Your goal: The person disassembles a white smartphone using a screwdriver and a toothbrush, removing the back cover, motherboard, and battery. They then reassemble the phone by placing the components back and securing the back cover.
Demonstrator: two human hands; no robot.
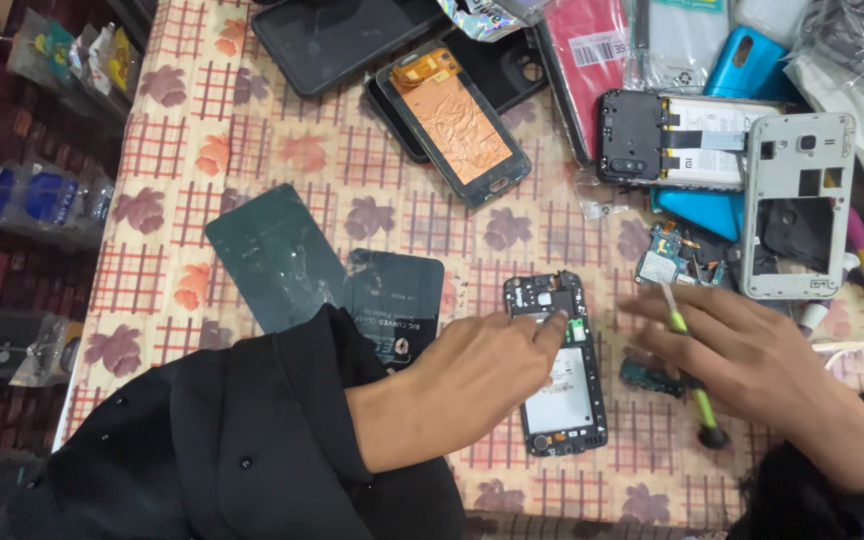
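The opened phone (558,365) lies back-up on the patterned tablecloth (252,120) near the table's front edge, its white battery showing, and the left hand (472,385) rests on its left side with a fingertip pressed to the upper part. Just to its right, the right hand (752,350) pinches a green-handled screwdriver (690,375) (tip up, blurred). Farther back lie a grey phone frame (797,205), a small circuit board (674,262) and a copper-backed screen (460,120).
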